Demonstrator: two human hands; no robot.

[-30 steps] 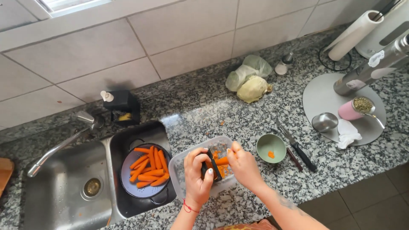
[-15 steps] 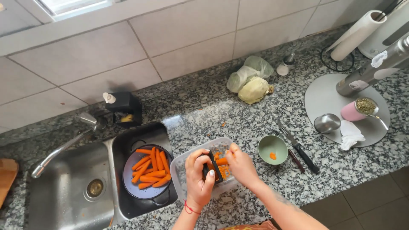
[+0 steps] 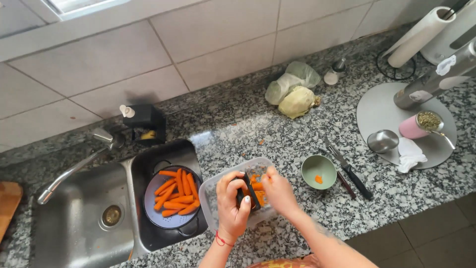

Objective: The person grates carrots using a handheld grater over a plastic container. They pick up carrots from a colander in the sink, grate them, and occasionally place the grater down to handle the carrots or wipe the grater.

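My left hand [image 3: 231,204] grips a black-handled peeler [image 3: 249,190] over a clear plastic container [image 3: 210,191] on the granite counter. My right hand [image 3: 278,192] holds an orange carrot [image 3: 256,186] against the peeler, above the container. Orange peelings or carrot pieces lie inside the container, partly hidden by both hands. To the left, a blue colander [image 3: 151,204] with several peeled carrots [image 3: 177,197] sits in the small sink basin.
A green bowl [image 3: 318,171] with an orange scrap and a black-handled knife [image 3: 352,171] lie to the right. Further right a round grey tray [image 3: 382,112] carries a pink jar, a metal cup and a cloth. A bagged cabbage [image 3: 296,101] sits behind; faucet [image 3: 74,166] and sink at left.
Both hands stay over the container, with only small shifts of the peeler and the carrot. The view has drifted slightly.
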